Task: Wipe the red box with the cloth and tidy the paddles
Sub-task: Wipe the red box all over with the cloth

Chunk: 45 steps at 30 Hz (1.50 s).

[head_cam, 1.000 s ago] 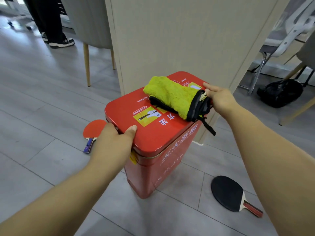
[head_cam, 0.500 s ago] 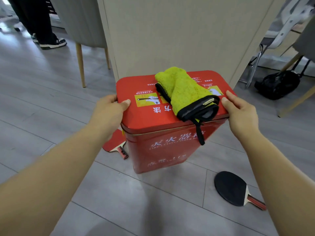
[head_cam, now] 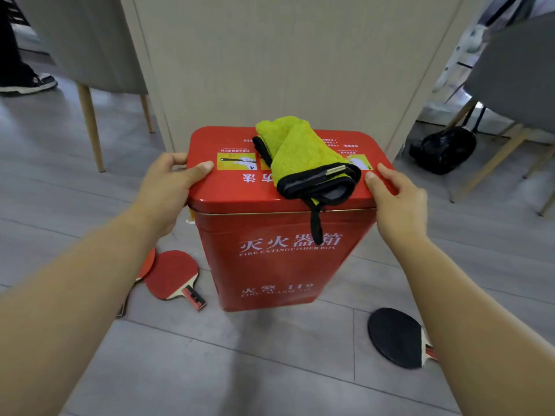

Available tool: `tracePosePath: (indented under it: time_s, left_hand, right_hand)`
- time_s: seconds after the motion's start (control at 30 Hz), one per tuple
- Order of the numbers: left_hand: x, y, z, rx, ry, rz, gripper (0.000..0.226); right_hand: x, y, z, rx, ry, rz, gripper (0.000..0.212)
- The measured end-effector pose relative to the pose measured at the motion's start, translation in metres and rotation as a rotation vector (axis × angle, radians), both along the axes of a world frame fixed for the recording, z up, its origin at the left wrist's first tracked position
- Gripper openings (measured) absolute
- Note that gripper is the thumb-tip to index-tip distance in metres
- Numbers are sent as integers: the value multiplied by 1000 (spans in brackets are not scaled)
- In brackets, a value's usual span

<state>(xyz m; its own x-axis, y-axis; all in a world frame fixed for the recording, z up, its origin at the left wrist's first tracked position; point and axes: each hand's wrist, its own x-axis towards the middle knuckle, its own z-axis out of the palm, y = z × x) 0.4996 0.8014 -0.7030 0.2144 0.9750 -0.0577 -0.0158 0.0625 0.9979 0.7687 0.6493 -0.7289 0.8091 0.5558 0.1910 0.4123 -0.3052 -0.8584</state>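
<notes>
On the floor a black paddle lies off the red box's right front corner; a red paddle lies by its left side, a second red paddle half hidden behind the forearm. The glossy box stands upright, white lettering on its front. The left hand and the right hand grasp the lid's side edges, thumbs on top. A rolled yellow-green cloth, black-edged, lies across the lid, strap dangling over the front edge

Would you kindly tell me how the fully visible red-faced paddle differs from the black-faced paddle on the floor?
The red-faced wooden paddle lies left of the red metal box, handle fully visible; the black-faced wooden paddle lies right of it, nearer the camera, handle partly hidden by the right arm. Both lie flat on the grey floor, untouched.
</notes>
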Motion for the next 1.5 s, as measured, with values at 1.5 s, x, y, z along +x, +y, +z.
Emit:
tracePosePath:
  time_s: [1.5]
  left_hand:
    - [44, 125, -19, 68, -151, -94, 21]
  right_hand:
    - [-43, 81, 8, -151, -64, -347, 44]
